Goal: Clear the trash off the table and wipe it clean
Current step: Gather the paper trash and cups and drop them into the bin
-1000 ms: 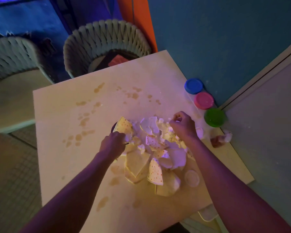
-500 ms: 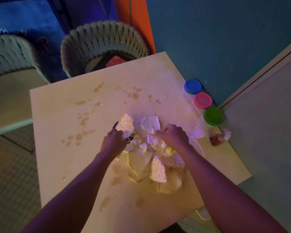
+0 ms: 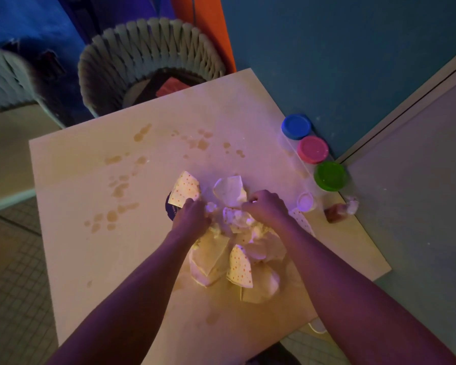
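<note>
A teal wall and an orange strip back the pale square table (image 3: 95, 196), and its top is spotted with brownish spill marks (image 3: 121, 188) across the far and left parts. Your heap of torn white and dotted paper scraps (image 3: 232, 248) lies in the middle of the table, toward the near edge. Your left hand (image 3: 191, 218) is curled into the left side of the heap, gripping scraps just below a dotted yellow piece (image 3: 184, 189) that stands up over a dark round disc (image 3: 169, 208). Your right hand (image 3: 266, 206) is curled on the top of the heap, fingers pinching crumpled paper near a white torn cup piece (image 3: 229, 189). The two hands are close together, with scraps between them.

Along the right edge you have three round tubs in a row: a blue-lidded one (image 3: 296, 126), a pink-lidded one (image 3: 313, 149) and a green-lidded one (image 3: 330, 176). Just beside the green one sit a small white cap (image 3: 305, 201) and a brownish crumpled wrapper (image 3: 340, 210). Beyond the far edge stands a woven grey basket (image 3: 148, 46).
</note>
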Motion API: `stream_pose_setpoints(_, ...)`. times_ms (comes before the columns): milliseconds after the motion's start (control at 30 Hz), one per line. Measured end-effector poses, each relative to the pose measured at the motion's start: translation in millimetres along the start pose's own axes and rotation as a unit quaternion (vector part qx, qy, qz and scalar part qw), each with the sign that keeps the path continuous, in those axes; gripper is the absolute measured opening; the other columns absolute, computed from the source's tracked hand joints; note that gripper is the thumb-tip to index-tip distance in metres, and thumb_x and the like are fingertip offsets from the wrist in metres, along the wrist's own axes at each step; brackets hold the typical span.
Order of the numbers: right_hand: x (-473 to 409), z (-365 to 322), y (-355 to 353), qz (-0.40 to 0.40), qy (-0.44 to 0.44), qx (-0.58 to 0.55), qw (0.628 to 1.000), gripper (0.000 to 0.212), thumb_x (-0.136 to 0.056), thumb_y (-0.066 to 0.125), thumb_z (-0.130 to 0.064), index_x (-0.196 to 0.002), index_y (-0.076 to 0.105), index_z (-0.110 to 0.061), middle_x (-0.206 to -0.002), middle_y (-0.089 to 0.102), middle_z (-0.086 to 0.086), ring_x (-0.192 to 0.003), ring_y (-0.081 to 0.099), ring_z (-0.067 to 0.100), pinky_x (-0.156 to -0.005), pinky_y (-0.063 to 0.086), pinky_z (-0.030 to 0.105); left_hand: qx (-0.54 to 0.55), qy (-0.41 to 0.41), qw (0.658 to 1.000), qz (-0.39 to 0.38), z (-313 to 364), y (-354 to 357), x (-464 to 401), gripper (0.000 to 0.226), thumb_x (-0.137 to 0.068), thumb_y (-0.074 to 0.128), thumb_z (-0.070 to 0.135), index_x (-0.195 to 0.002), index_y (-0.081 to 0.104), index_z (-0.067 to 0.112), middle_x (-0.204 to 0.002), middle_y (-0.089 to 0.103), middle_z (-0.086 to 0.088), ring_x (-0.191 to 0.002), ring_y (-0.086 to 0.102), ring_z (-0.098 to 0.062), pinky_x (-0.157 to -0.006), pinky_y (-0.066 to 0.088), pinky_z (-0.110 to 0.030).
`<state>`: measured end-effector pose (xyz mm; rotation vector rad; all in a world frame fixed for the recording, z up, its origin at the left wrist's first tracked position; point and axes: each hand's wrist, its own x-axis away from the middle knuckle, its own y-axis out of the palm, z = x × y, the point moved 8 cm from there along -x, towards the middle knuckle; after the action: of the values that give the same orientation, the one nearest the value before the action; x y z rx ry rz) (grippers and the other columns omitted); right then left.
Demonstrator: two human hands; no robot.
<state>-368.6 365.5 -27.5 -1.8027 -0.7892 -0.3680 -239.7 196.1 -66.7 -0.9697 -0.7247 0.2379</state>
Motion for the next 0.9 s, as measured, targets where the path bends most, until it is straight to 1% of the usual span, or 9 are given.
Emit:
stream_pose_setpoints(67, -3.7, 6.4, -4.5, -0.004, 0.004, -0.047, 0.999, 0.028, -0.074, 0.062, -0.048, -0.082, 0.067, -0.021, -0.093, 0.07, 0.006, -0.092, 0.065, 0.03, -0.075, 0.05, 0.032, -0.003, -0.005, 1.0, 0.0, -1.6, 2.8, -0.8, 0.029, -0.087, 0.066, 0.02, -0.114, 0.063, 0.008, -0.12, 0.054, -0.017, -0.105, 0.061, -0.04, -0.079, 0.049, -0.043)
stream_pose_setpoints(167, -7.5, 17.0, -15.8, 0.0, 0.028, -0.117, 0.993, 0.026, -0.076, 0.061, -0.044, -0.069, 0.06, -0.019, -0.08, 0.067, 0.003, -0.078, 0.065, 0.026, -0.063, 0.048, 0.028, 0.011, -0.008, 1.0, 0.014, -3.3, -3.0, -3.8, 0.028, -0.084, 0.068, 0.019, -0.106, 0.061, 0.003, -0.115, 0.062, -0.018, -0.105, 0.062, -0.038, -0.076, 0.047, -0.039)
stream_pose_setpoints(333, -9.0, 37.2, -32.4, 0.008, 0.043, -0.189, 0.981, 0.023, -0.07, 0.064, -0.038, -0.073, 0.066, -0.016, -0.064, 0.063, -0.001, -0.059, 0.059, 0.018, -0.049, 0.042, 0.022, 0.076, -0.048, 0.995, 0.029, -10.0, -26.4, -1.3, 0.034, -0.083, 0.064, 0.028, -0.114, 0.06, 0.013, -0.108, 0.068, -0.016, -0.106, 0.061, -0.037, -0.08, 0.047, -0.035)
stream_pose_setpoints(400, -6.9, 45.8, -34.8, 0.012, 0.045, -0.212, 0.976, 0.021, -0.067, 0.063, -0.037, -0.071, 0.064, -0.016, -0.059, 0.059, -0.001, -0.057, 0.057, 0.019, -0.048, 0.041, 0.022, 0.084, -0.043, 0.995, 0.012, -6.1, -28.3, 2.5, 0.04, -0.084, 0.064, 0.029, -0.122, 0.061, 0.019, -0.112, 0.07, -0.014, -0.108, 0.061, -0.036, -0.082, 0.047, -0.033)
stream_pose_setpoints(467, -4.1, 51.1, -35.4, 0.017, 0.045, -0.225, 0.973, 0.017, -0.07, 0.066, -0.034, -0.07, 0.061, -0.018, -0.058, 0.057, -0.001, -0.056, 0.055, 0.019, -0.048, 0.04, 0.022, 0.06, -0.031, 0.998, -0.02, 1.6, -23.5, 7.8, 0.043, -0.085, 0.066, 0.034, -0.125, 0.062, 0.018, -0.114, 0.07, -0.013, -0.109, 0.062, -0.034, -0.076, 0.041, -0.03)
stream_pose_setpoints(533, 2.9, 54.6, -37.3, 0.025, 0.044, -0.236, 0.971, 0.014, -0.073, 0.068, -0.028, -0.073, 0.058, -0.019, -0.06, 0.057, 0.0, -0.055, 0.053, 0.018, -0.045, 0.038, 0.021, 0.028, -0.016, 0.999, -0.043, 8.7, -14.1, 14.8, 0.046, -0.082, 0.07, 0.046, -0.117, 0.064, 0.017, -0.11, 0.071, -0.01, -0.105, 0.064, -0.031, -0.074, 0.042, -0.03)
stream_pose_setpoints(633, 14.5, 61.8, -39.0, 0.037, 0.043, -0.256, 0.965, 0.013, -0.075, 0.067, -0.023, -0.084, 0.06, -0.016, -0.065, 0.058, 0.002, -0.053, 0.052, 0.018, -0.042, 0.035, 0.018, -0.012, -0.018, 0.998, -0.056, 11.3, 0.0, 21.8, 0.051, -0.073, 0.073, 0.063, -0.099, 0.065, 0.021, -0.097, 0.071, -0.004, -0.087, 0.068, -0.027, -0.072, 0.054, -0.033)
stream_pose_setpoints(767, 36.2, 73.6, -47.1, 0.06, 0.047, -0.267, 0.961, 0.019, -0.074, 0.063, -0.023, -0.093, 0.063, -0.018, -0.063, 0.065, -0.001, -0.044, 0.054, 0.015, -0.038, 0.034, 0.017, -0.035, -0.032, 0.998, -0.04, 15.8, 3.4, 28.4, 0.042, -0.077, 0.076, 0.05, -0.095, 0.067, 0.013, -0.09, 0.068, -0.007, -0.081, 0.068, -0.029, -0.063, 0.052, -0.032)
stream_pose_setpoints(900, 62.8, 89.0, -56.4, 0.098, 0.056, -0.304, 0.946, 0.018, -0.08, 0.062, -0.016, -0.098, 0.066, -0.019, -0.062, 0.061, -0.002, -0.033, 0.048, 0.007, -0.034, 0.03, 0.012, -0.004, -0.035, 0.998, -0.042, 12.3, 2.4, 24.0, 0.031, -0.078, 0.075, 0.035, -0.091, 0.067, 0.008, -0.089, 0.069, -0.011, -0.084, 0.067, -0.033, -0.064, 0.052, -0.034)
